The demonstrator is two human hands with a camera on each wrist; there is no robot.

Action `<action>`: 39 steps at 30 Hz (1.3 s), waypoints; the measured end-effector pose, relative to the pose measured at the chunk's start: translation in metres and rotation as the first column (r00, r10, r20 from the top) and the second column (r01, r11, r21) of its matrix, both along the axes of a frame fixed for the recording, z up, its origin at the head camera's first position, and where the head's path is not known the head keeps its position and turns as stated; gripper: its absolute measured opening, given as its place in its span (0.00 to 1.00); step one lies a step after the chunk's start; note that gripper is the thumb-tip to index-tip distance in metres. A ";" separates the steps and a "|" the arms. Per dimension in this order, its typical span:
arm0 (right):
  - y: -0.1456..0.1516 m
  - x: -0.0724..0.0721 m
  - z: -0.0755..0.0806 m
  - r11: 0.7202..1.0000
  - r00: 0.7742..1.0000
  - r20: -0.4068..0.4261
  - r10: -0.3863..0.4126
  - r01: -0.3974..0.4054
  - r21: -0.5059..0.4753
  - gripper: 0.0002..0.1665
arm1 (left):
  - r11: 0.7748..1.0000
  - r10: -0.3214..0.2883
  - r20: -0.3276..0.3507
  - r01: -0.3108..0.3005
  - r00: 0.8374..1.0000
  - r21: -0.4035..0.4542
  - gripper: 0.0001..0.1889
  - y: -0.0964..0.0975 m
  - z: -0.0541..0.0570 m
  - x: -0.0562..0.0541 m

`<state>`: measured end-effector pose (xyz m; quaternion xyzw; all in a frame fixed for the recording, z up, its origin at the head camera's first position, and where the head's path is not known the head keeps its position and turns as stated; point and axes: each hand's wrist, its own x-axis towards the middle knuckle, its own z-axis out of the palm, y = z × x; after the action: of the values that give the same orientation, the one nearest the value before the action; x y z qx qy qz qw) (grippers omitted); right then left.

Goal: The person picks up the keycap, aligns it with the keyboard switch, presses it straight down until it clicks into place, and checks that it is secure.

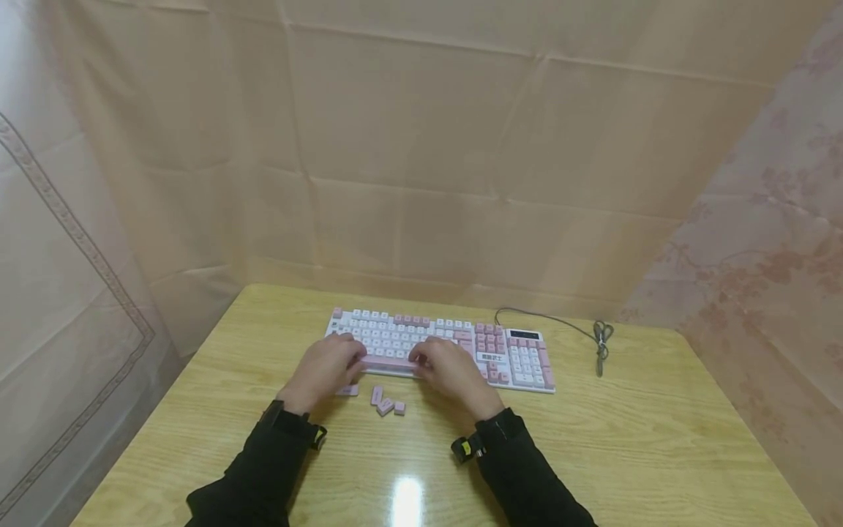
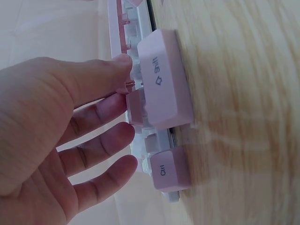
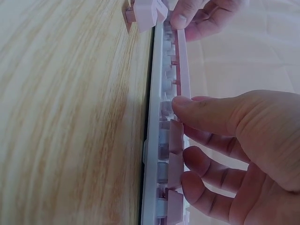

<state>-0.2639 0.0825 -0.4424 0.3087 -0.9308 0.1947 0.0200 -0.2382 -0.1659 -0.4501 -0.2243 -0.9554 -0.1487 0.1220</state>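
Observation:
A white and pink keyboard (image 1: 395,335) lies near the back of the table. Between my hands is its long pink space bar keycap (image 1: 388,362), which sits raised, with stems showing under it in the right wrist view. My left hand (image 1: 331,360) pinches the left end with thumb and forefinger, and its other fingers are spread. The right end is pinched by my right hand (image 1: 451,367), whose remaining fingers rest by the neighbouring pink keys (image 3: 175,168). On the table before the keyboard lie loose pink keycaps, including a Shift keycap (image 2: 164,79) and a Ctrl keycap (image 2: 169,168).
More loose pink keycaps (image 1: 377,395) lie in front of the keyboard's middle. A grey cable (image 1: 546,316) runs from the back of the keyboard to a tied bundle (image 1: 601,340) on the right. Beige cloth (image 1: 408,146) hangs behind the wooden table (image 1: 626,439).

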 end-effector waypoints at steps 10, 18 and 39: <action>0.000 0.000 0.000 1.000 1.000 -0.011 0.005 -0.005 -0.001 0.10 | 1.000 0.020 0.001 -0.020 1.000 -0.005 0.04 0.002 -0.002 -0.002; 0.000 0.001 0.001 1.000 1.000 0.005 -0.004 0.004 0.000 0.09 | 0.998 0.060 0.018 -0.059 0.998 -0.030 0.05 0.005 -0.001 0.000; -0.002 0.002 -0.001 1.000 0.999 -0.029 -0.015 0.014 -0.004 0.07 | 0.998 0.065 0.009 -0.065 0.998 -0.003 0.05 0.007 -0.001 0.001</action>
<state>-0.2622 0.0807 -0.4431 0.3047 -0.9323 0.1916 0.0356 -0.2375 -0.1587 -0.4506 -0.1926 -0.9628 -0.1445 0.1222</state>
